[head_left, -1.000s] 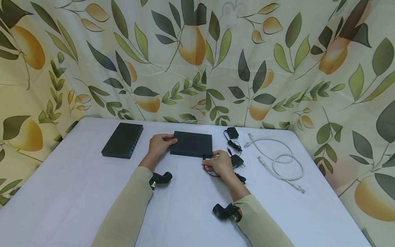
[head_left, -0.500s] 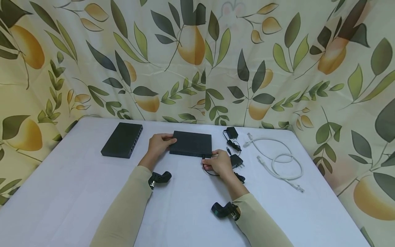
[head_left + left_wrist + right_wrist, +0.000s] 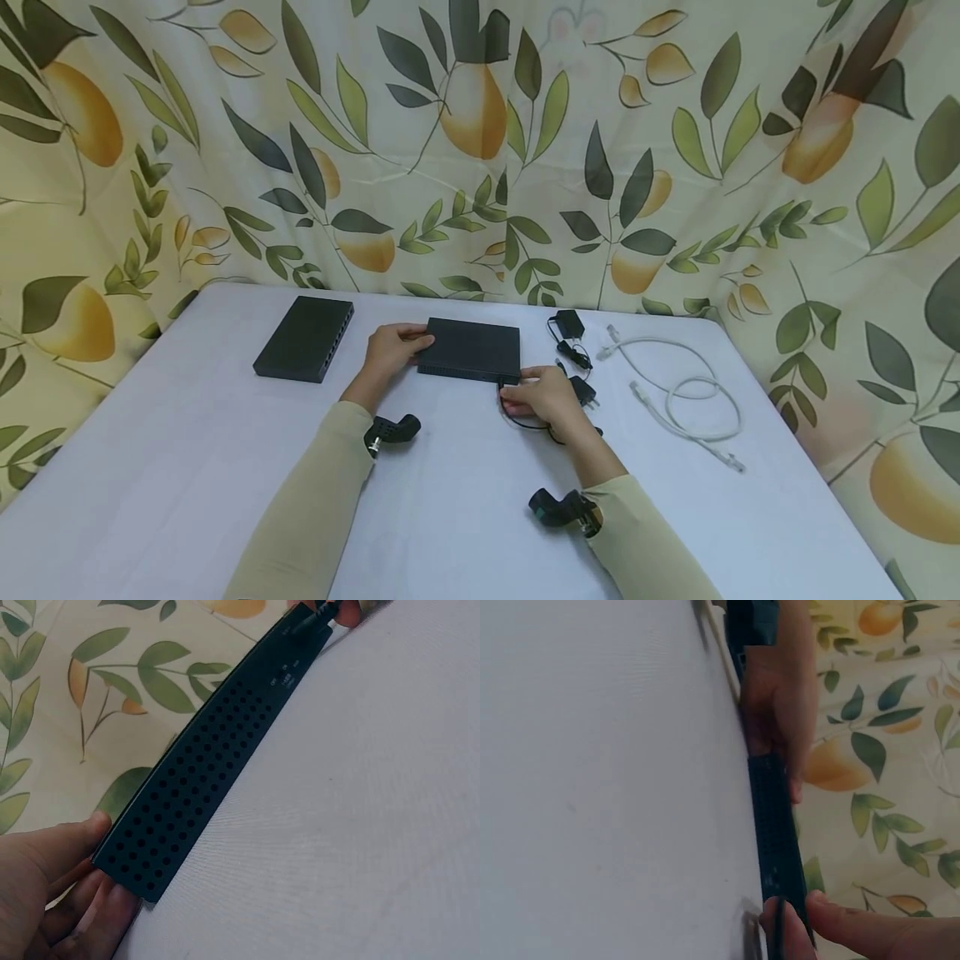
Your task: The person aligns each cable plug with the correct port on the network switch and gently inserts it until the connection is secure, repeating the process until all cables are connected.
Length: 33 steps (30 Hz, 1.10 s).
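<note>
In the head view a black network switch (image 3: 474, 348) lies with its long vented side facing the person. My left hand (image 3: 393, 350) grips its left end, thumb on top and fingers under the edge in the left wrist view. At the switch's near right corner my right hand (image 3: 542, 396) pinches the plug of a black power cord (image 3: 525, 423). This plug (image 3: 321, 616) meets the vented side beside small white markings in the left wrist view. In the right wrist view the right fingertips are at that same corner.
A second black switch (image 3: 303, 339) with a row of ports lies at left. Right of the hands are a black power adapter (image 3: 582, 390), another adapter (image 3: 568, 324) with bundled cord, and white network cables (image 3: 701, 408). A patterned curtain (image 3: 480, 208) stands behind the white table (image 3: 187, 467).
The right hand and forearm have shifted slightly right, covering more of the near adapter. The left hand keeps its grip on the switch. The head view has shifted a little.
</note>
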Motion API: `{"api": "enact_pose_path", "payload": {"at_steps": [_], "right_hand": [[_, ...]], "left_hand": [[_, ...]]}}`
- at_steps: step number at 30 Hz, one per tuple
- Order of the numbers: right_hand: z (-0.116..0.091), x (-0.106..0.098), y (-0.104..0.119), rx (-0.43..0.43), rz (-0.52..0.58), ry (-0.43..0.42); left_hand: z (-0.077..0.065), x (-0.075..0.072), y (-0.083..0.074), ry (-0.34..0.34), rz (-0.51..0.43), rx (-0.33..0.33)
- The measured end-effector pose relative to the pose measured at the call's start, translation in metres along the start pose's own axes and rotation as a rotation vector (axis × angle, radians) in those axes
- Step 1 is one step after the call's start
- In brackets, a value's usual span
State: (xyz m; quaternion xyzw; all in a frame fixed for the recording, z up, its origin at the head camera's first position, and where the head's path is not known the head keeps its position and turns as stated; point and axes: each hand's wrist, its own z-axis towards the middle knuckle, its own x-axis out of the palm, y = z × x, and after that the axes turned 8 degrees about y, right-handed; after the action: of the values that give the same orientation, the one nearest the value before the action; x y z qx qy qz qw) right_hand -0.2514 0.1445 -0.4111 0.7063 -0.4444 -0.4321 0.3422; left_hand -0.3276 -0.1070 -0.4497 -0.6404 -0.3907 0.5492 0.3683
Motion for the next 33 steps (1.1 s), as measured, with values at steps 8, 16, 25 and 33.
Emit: {"api": "enact_pose_path", "payload": {"at_steps": [8,16,25,33], "right_hand": [[-0.014,-0.026,0.013,-0.093,-0.080,0.034],[-0.025,-0.065,0.016,-0.123,-0.073,0.021],[-0.030,-0.110,-0.001,-0.122,-0.043,-0.008],[-0.024,-0.120,-0.020,-0.015,-0.089,0.034]], "left_hand": [[0.000,-0.002,-0.001,0.011,-0.021,-0.001],[0.000,-0.002,-0.001,0.015,-0.035,-0.005],[-0.002,-0.002,-0.002,0.014,-0.023,-0.007],[-0.004,0.000,-0.002,0.017,-0.012,0.002]]}}
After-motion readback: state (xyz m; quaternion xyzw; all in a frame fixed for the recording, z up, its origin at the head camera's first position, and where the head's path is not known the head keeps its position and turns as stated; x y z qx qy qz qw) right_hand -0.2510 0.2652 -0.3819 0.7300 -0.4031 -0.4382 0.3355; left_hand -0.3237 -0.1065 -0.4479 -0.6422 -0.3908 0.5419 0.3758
